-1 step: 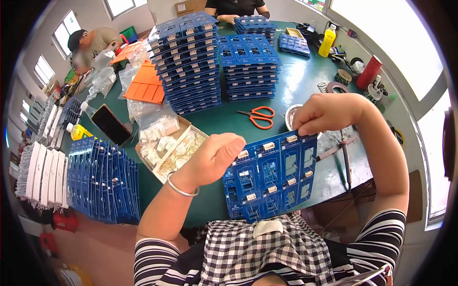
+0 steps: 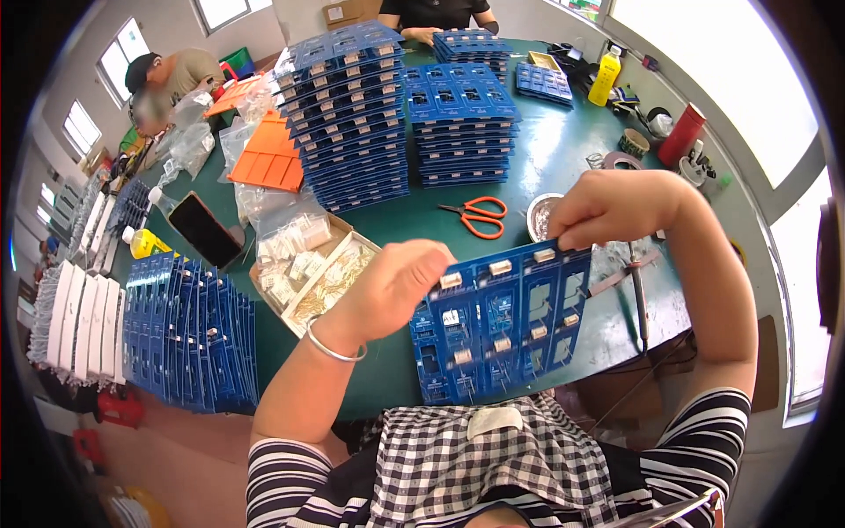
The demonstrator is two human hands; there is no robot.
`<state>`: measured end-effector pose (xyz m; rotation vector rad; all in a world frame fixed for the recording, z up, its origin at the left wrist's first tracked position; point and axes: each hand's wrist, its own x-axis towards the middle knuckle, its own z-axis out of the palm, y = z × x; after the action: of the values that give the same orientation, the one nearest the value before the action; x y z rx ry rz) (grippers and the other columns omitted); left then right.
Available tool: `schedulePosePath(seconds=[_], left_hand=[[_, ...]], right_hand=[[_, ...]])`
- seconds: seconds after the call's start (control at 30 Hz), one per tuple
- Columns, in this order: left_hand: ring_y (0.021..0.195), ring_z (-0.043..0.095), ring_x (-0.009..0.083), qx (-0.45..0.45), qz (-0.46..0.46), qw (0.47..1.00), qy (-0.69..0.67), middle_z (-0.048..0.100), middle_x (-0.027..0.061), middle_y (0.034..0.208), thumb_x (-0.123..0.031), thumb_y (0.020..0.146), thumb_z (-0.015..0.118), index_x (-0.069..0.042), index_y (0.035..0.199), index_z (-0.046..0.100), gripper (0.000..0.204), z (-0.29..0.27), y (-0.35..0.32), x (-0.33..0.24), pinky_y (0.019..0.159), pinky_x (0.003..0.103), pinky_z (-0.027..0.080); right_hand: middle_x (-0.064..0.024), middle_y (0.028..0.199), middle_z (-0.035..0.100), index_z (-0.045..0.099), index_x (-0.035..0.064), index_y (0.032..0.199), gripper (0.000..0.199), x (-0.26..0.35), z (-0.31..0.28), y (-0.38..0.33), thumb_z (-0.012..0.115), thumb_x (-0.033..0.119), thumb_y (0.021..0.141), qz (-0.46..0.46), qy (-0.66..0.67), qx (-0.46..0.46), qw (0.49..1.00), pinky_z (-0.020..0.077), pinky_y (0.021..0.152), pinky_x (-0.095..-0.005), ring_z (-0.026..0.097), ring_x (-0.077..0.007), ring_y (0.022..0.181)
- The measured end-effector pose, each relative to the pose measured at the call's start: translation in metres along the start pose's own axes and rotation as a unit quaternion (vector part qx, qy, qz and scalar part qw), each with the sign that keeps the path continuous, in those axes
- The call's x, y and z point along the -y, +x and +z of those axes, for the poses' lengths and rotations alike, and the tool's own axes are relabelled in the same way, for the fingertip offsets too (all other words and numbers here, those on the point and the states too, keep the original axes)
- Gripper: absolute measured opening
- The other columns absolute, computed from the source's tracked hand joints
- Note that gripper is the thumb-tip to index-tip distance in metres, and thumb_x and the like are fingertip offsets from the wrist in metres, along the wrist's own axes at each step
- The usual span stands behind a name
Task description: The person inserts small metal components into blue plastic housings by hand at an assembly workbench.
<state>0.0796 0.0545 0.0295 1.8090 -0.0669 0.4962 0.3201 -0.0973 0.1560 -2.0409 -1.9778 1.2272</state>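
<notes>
Blue board (image 2: 515,308): one | left grip (image 2: 403,283), right grip (image 2: 613,211) — both pinching it | connectors (image 2: 500,267): perhaps seven

Counted Stock, My Bench

In my two bare hands (image 2: 392,286): one flat blue rectangular circuit-board panel (image 2: 480,308), seven small white plastic connectors (image 2: 500,267) showing on it. On my green-topped table (image 2: 550,136): two tall stacks of blue circuit panels (image 2: 343,123); one pair of orange-handled metal scissors (image 2: 480,216); one black-screened phone (image 2: 204,229); one dark-handled soldering iron (image 2: 640,308); one upright bottle of yellow liquid (image 2: 605,77); one tall red cylinder (image 2: 680,136). Beyond me: two other people (image 2: 436,16).
</notes>
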Motion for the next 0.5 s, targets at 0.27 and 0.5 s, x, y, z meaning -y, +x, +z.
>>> schedulePosePath(seconds=[0.27,0.5], left_hand=[[0.081,0.059,0.0123,-0.26,-0.071,0.961,0.062,0.066,0.0069,0.087,-0.027,0.101,0.045,0.003,0.092,0.067,0.037,-0.038,-0.036,0.007,0.076,0.027,0.045],[0.073,0.059,0.0134,-0.237,-0.069,0.958,0.143,0.066,0.0078,0.082,-0.014,0.093,0.059,0.001,0.089,0.068,0.018,-0.023,-0.06,0.017,0.067,0.025,0.046]], right_hand=[[-0.007,0.076,0.059,0.059,0.0037,0.091,0.004,-0.005,-0.05,-0.102,0.06,0.008,0.091,0.066,-0.322,-0.423,0.844,0.0535,0.058,-0.0206,0.062,-0.0136,0.064],[-0.0031,0.081,0.054,0.054,0.0126,0.09,0.015,-0.076,-0.063,0.012,0.062,0.009,0.078,0.013,-0.663,-0.496,0.56,0.0543,0.058,-0.0309,0.065,-0.0201,0.069]])
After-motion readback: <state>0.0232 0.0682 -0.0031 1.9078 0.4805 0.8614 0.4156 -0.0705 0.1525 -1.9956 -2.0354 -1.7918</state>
